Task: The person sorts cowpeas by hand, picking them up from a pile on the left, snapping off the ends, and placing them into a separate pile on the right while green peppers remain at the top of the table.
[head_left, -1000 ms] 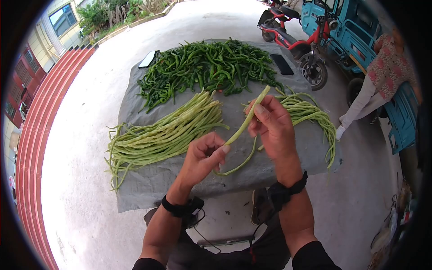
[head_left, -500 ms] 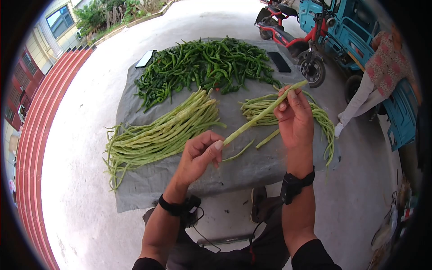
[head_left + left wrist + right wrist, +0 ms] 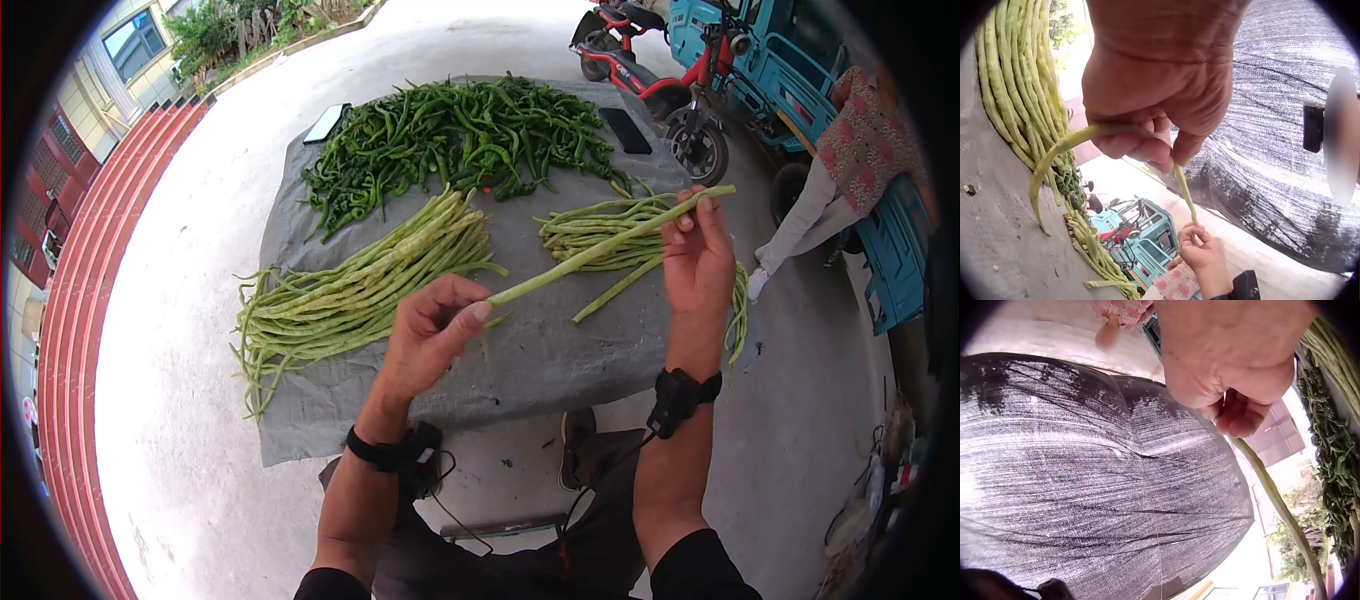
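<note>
A long green bean (image 3: 600, 249) stretches between both hands above the grey sheet (image 3: 540, 365). My left hand (image 3: 425, 335) pinches it between thumb and fingers; in the left wrist view the bean's tail (image 3: 1054, 150) passes behind the fingers and hangs in a curve. With thumb and fingertips, my right hand (image 3: 697, 265) pinches the bean near its far end, and a short tip sticks out beyond. A thick bundle of long beans (image 3: 365, 290) lies beside the left hand. Behind the held bean is a smaller bundle (image 3: 570, 235), partly covered by the right hand.
A heap of green peppers (image 3: 460, 140) covers the sheet's far side, between a white phone (image 3: 325, 123) and a dark phone (image 3: 625, 130). One loose bean (image 3: 603, 300) lies near the smaller bundle. A red scooter (image 3: 660, 95), a blue vehicle (image 3: 895, 260) and another person (image 3: 850, 155) are at right.
My right hand has moved right along the bean, away from the left hand, from near its middle to near its far end. The bean now lies flatter. The left hand has shifted slightly left.
</note>
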Tool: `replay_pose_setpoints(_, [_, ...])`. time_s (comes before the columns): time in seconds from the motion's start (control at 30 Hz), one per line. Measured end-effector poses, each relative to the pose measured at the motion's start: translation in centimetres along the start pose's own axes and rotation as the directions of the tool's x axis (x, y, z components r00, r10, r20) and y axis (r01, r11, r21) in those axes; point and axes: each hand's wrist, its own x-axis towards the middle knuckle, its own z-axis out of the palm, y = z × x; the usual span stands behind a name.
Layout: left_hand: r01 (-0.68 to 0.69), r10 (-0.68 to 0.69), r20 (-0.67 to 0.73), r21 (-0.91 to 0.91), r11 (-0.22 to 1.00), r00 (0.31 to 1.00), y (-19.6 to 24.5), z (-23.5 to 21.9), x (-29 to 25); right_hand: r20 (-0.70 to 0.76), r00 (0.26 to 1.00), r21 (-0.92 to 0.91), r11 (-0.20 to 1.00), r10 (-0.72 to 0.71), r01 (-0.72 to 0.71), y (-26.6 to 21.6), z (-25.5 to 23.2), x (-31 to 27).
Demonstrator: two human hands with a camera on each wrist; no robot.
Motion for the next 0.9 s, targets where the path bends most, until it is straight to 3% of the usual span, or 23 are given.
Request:
replay_pose_setpoints(0.3, [-0.042, 0.047, -0.046, 0.103, 0.994, 0.998, 1.0, -2.4, -0.4, -0.098, 0.990, -0.002, 0.995, -0.097, 0.098, -2.9, -3.9, 0.6])
replay_pose_setpoints(0.4, [-0.135, 0.158, -0.059, 0.284, 0.949, 0.986, 1.1, -3.1, -0.4, -0.082, 0.993, -0.049, 0.996, -0.079, 0.075, -3.2, -5.8, 1.1])
replay_pose_setpoints(0.5, [-0.273, 0.329, -0.024, 0.503, 0.820, 0.944, 2.2, -3.2, -0.6, -0.129, 0.991, -0.107, 0.994, -0.020, 0.007, -3.1, -7.3, 1.7])
replay_pose_setpoints(0.6, [-0.286, 0.374, 0.009, 0.662, 0.693, 0.927, 3.8, -3.0, -1.3, -0.201, 0.979, -0.201, 0.979, 0.000, -0.042, -3.3, -8.8, 2.4])
replay_pose_setpoints(0.77, [-0.228, 0.453, -0.004, 0.860, 0.456, 0.891, 5.8, -4.5, -2.4, -0.199, 0.975, -0.289, 0.944, 0.102, -0.158, -2.3, -9.9, 3.0])
replay_pose_setpoints(0.9, [-0.102, 0.461, -0.085, 0.925, 0.366, 0.883, 7.5, -7.2, -3.8, -0.117, 0.967, -0.291, 0.923, 0.228, -0.253, 2.5, -3.6, 1.1])
